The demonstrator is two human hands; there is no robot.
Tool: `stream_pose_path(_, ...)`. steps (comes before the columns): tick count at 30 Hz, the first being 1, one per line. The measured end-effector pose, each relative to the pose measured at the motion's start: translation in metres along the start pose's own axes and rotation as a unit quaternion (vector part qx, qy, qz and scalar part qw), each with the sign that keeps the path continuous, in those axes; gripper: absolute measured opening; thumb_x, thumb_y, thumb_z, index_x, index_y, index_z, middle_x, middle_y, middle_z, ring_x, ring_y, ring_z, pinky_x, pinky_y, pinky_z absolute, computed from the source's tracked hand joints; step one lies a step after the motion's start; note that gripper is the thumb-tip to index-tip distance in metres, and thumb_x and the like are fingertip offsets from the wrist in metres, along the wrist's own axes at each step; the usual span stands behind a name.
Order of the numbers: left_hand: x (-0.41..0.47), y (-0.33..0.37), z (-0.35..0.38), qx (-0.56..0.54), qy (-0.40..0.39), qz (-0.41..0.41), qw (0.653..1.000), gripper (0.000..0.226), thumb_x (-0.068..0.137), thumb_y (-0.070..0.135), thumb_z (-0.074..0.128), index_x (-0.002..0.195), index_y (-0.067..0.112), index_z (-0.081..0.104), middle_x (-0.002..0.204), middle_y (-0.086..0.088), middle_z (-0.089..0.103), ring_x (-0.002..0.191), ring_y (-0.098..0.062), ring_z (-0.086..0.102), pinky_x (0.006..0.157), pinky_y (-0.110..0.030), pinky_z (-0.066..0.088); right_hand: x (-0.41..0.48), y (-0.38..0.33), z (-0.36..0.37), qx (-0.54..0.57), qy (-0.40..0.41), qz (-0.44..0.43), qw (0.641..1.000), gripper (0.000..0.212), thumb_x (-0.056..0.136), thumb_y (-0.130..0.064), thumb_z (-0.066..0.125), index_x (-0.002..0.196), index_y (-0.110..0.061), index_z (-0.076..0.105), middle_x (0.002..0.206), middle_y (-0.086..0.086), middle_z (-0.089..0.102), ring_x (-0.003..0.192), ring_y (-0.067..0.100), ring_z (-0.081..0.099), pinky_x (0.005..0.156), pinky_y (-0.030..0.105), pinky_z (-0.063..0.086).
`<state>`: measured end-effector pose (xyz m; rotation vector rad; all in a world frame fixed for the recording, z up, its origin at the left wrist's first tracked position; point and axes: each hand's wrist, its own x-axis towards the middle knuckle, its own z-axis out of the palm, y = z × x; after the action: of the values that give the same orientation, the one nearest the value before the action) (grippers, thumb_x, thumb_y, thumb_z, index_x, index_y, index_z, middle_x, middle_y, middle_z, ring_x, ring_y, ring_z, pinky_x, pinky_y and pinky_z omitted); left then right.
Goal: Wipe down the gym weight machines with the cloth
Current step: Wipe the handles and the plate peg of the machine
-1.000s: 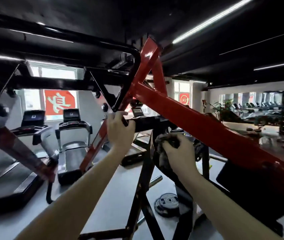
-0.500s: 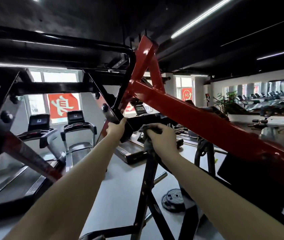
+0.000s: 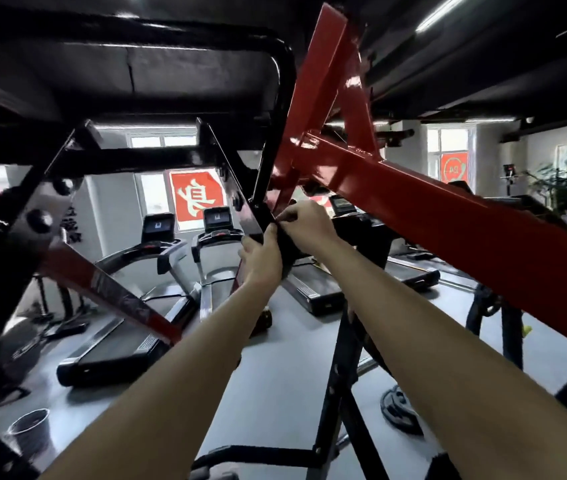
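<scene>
The weight machine has a red beam (image 3: pixel 448 216) and a black curved bar (image 3: pixel 277 126) that runs down to a black handle (image 3: pixel 258 216) at the centre. My left hand (image 3: pixel 263 259) grips that handle from below, fingers curled round it. Just to the right and slightly higher, my right hand (image 3: pixel 309 226) pinches a dark cloth (image 3: pixel 289 247) against the handle. The cloth is nearly the same colour as the handle, so its edges are hard to make out. Both forearms reach up from the bottom of the view.
Black frame members (image 3: pixel 129 157) and a red strut (image 3: pixel 109 289) cross overhead and to the left. A black upright (image 3: pixel 341 375) stands between my arms. Treadmills (image 3: pixel 157 271) line the far wall. A bucket (image 3: pixel 29 433) and a weight plate (image 3: pixel 398 410) lie on the grey floor.
My right hand has risen with the cloth from the lower black part up to the handle beside my left hand. The view has moved closer to the frame.
</scene>
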<state>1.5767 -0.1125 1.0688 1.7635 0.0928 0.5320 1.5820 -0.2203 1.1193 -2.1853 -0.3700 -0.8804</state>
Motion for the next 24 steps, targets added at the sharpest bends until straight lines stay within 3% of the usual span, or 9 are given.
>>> stream_pose_path(4,0.002,-0.002,0.001,-0.051,0.001,0.017,0.999,0.102,0.073,0.088,0.037,0.144,0.015,0.036,0.144,-0.017,0.046,0.124,-0.042,0.055,0.104,-0.061,0.047,0.025,0.001,0.003,-0.017,-0.060,-0.018,0.998,0.016,0.088,-0.014,0.069,0.096,-0.017,0.082,0.100,0.005,0.078,0.100,0.024,0.072,0.088,0.037,0.058)
stream_pose_path(7,0.001,-0.002,0.000,-0.045,0.004,0.022,0.999,0.108,0.062,0.090,0.034,0.140,0.016,0.038,0.140,-0.015,0.050,0.120,-0.039,0.059,0.101,-0.061,0.050,0.016,0.006,-0.001,-0.046,-0.073,-0.056,0.995,0.020,0.086,-0.011,0.065,0.096,-0.018,0.081,0.097,0.000,0.074,0.095,0.021,0.069,0.077,0.030,0.050)
stream_pose_path(9,-0.005,0.000,-0.001,-0.041,-0.003,0.013,0.999,0.105,0.064,0.089,0.034,0.141,0.017,0.038,0.140,-0.015,0.050,0.119,-0.038,0.059,0.100,-0.061,0.051,0.004,0.013,-0.010,-0.072,-0.075,-0.081,0.991,0.023,0.086,-0.009,0.063,0.098,-0.018,0.081,0.094,-0.009,0.064,0.090,0.015,0.060,0.075,0.029,0.045)
stream_pose_path(11,-0.009,0.002,-0.001,-0.032,-0.009,0.009,0.999,0.097,0.074,0.086,0.035,0.142,0.017,0.037,0.141,-0.015,0.048,0.120,-0.038,0.057,0.100,-0.061,0.050,-0.003,0.020,-0.019,-0.065,-0.089,-0.095,0.989,0.023,0.086,-0.007,0.064,0.095,-0.019,0.081,0.085,-0.017,0.056,0.086,0.012,0.060,0.072,0.031,0.049)
stream_pose_path(14,-0.009,0.002,0.000,-0.004,-0.001,0.010,1.000,0.076,0.096,0.072,0.035,0.147,0.014,0.035,0.145,-0.016,0.041,0.126,-0.038,0.050,0.106,-0.059,0.045,-0.001,0.024,-0.019,-0.047,-0.087,-0.101,0.990,0.022,0.086,-0.009,0.067,0.093,-0.023,0.082,0.082,-0.018,0.061,0.086,0.013,0.067,0.078,0.033,0.058)
stream_pose_path(16,-0.009,0.003,0.000,-0.003,0.007,0.006,1.000,0.076,0.097,0.071,0.035,0.148,0.015,0.035,0.146,-0.017,0.041,0.128,-0.039,0.049,0.108,-0.057,0.042,0.007,0.020,-0.013,-0.036,-0.081,-0.094,0.992,0.021,0.086,-0.011,0.068,0.093,-0.025,0.083,0.085,-0.015,0.065,0.092,0.013,0.068,0.084,0.031,0.057)
stream_pose_path(18,-0.011,0.007,-0.001,-0.008,0.009,0.007,1.000,0.078,0.097,0.071,0.037,0.149,0.013,0.035,0.146,-0.017,0.044,0.129,-0.039,0.049,0.108,-0.051,0.042,0.013,0.015,-0.008,-0.016,-0.074,-0.078,0.994,0.022,0.087,-0.012,0.066,0.095,-0.025,0.083,0.089,-0.012,0.067,0.097,0.015,0.069,0.080,0.028,0.054)
stream_pose_path(21,-0.011,0.012,-0.005,-0.040,-0.007,-0.010,0.999,0.080,0.093,0.071,0.046,0.148,0.014,0.038,0.139,-0.016,0.052,0.122,-0.037,0.058,0.100,-0.047,0.051,0.004,0.016,-0.005,-0.036,-0.053,-0.090,0.994,0.023,0.090,-0.014,0.064,0.102,-0.023,0.082,0.108,-0.006,0.067,0.100,0.019,0.064,0.078,0.030,0.047)
stream_pose_path(24,-0.014,0.018,-0.008,-0.075,-0.034,-0.035,0.996,0.074,0.086,0.066,0.054,0.136,0.013,0.043,0.121,-0.016,0.065,0.104,-0.033,0.070,0.078,-0.042,0.061,-0.018,0.024,-0.006,0.005,-0.013,-0.093,0.996,0.025,0.089,-0.012,0.064,0.099,-0.025,0.083,0.104,-0.007,0.064,0.097,0.017,0.061,0.076,0.031,0.047)
